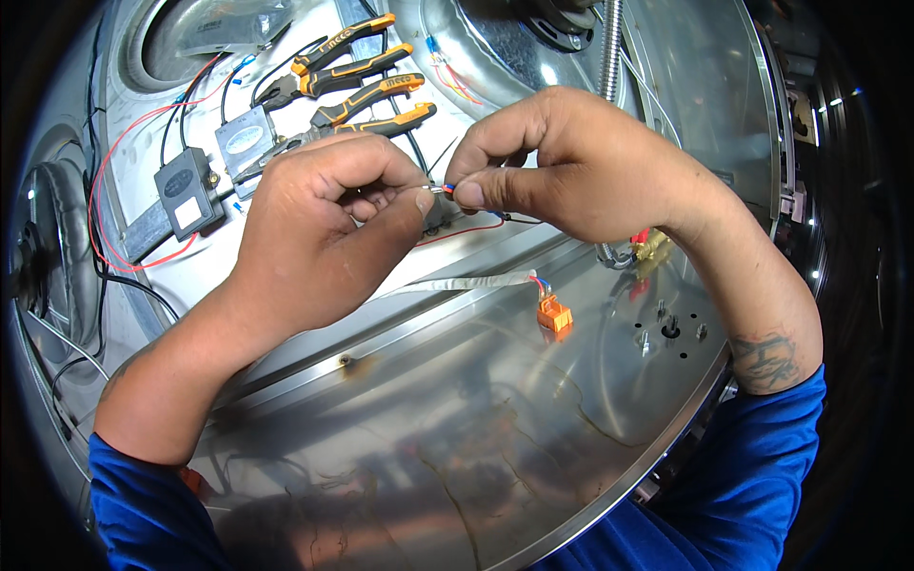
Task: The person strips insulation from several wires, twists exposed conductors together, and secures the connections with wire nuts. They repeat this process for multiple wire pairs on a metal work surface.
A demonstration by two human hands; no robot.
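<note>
Fingertips nearly meeting, my left hand (pixel 319 224) and my right hand (pixel 566 167) pinch thin wires (pixel 447 188) between them. Red and blue insulation shows at the right fingertips, and a bare or pale silvery end at the left thumb. How the wires join is too small to tell. Behind my left hand lie two pliers with black and orange handles, the farther pliers (pixel 338 71) and the nearer pliers (pixel 367 107), partly covered by the hand. Below my hands, an orange plug connector (pixel 554 316) ends a light sleeved cable (pixel 466 284) on the metal.
Left of the pliers sit a dark box (pixel 183 186) and a grey box (pixel 246 138) with leads. A red wire (pixel 95 195) loops beside them. A brass fitting (pixel 653 246) and threaded studs (pixel 671 326) stand at right; a corrugated metal hose (pixel 611 52) rises at the back.
</note>
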